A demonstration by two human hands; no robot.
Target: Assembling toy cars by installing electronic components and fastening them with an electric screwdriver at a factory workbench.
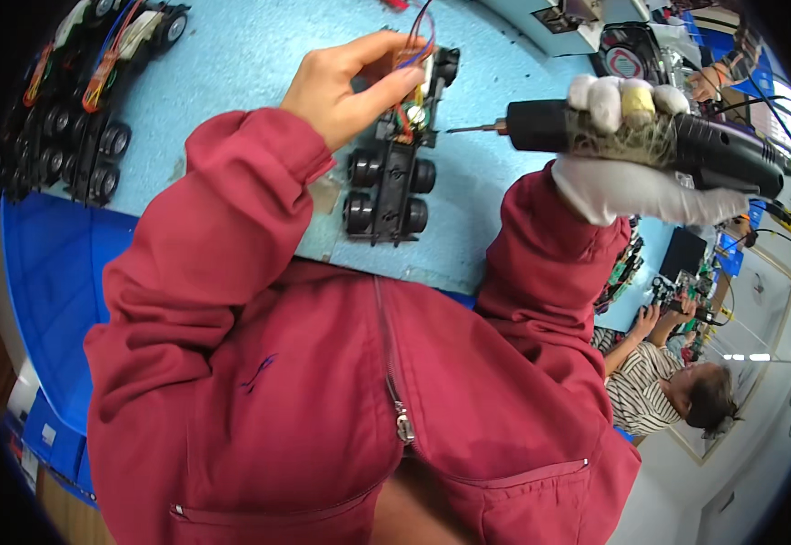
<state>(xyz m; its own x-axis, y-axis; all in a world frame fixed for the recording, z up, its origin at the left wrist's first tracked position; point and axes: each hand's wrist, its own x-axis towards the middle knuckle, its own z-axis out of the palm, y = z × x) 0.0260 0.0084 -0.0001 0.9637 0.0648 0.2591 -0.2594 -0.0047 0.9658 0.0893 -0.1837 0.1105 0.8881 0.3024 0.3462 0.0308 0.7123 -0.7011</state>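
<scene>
A black toy truck chassis (395, 186) with paired wheels lies on the light blue tabletop in front of me. My bare left hand (336, 86) closes thumb and fingers round its far end, beside loose red and blue wires (431, 41). Part of that grip is hidden behind the fingers. My right hand (609, 182), in a white glove with a yellowish wrap on one fingertip, grips a black electric screwdriver (541, 125). The tool is held nearly level, its bit (477, 128) pointing left toward the chassis, a little apart from it.
Several similar wired chassis (104, 145) stand at the left of the table (259, 45). A blue bin (50, 300) sits below the left edge. At the far right are a black round-fronted device (627, 59), cables, and a co-worker in a striped top (641, 391) handling parts.
</scene>
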